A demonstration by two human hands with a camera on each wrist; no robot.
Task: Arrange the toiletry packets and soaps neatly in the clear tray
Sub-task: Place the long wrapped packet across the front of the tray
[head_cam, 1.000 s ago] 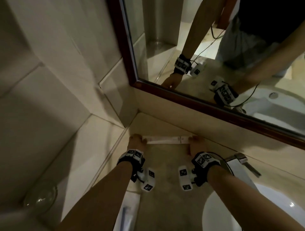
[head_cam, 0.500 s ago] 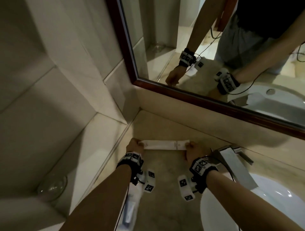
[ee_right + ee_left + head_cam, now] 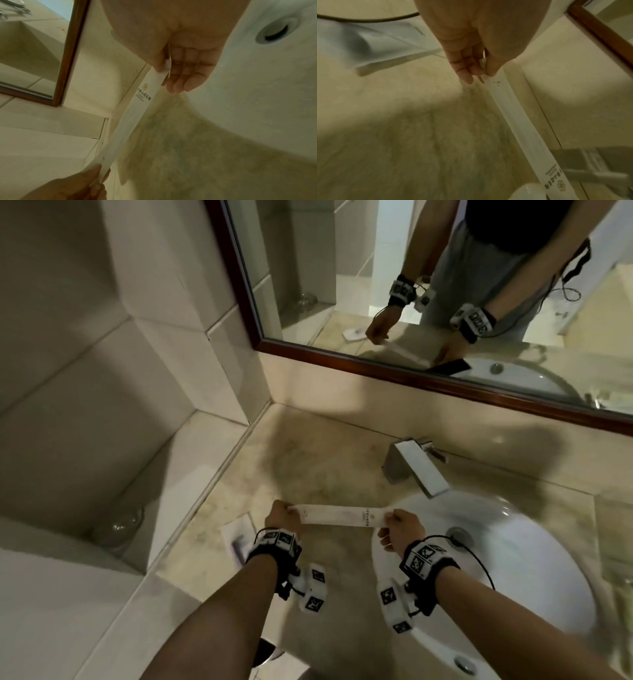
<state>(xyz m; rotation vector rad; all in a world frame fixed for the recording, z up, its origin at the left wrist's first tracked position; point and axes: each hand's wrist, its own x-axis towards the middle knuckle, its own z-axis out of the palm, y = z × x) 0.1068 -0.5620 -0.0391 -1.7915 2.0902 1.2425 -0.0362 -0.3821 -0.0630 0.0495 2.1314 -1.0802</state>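
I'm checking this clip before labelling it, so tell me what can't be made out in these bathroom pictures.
- Clear tray: in no view, so its place is unknown.
- Printed text on the long white packet: too small in the head view, blurred in both wrist views.
- Second packet on the counter: partly hidden by the left hand and its wristband in the head view, smeared in the left wrist view.
- Soaps: none identifiable.

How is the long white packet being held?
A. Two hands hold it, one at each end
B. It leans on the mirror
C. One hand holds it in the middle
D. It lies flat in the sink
A: the left hand pinches one end of the long white packet and the right hand pinches the other, holding it above the counter.
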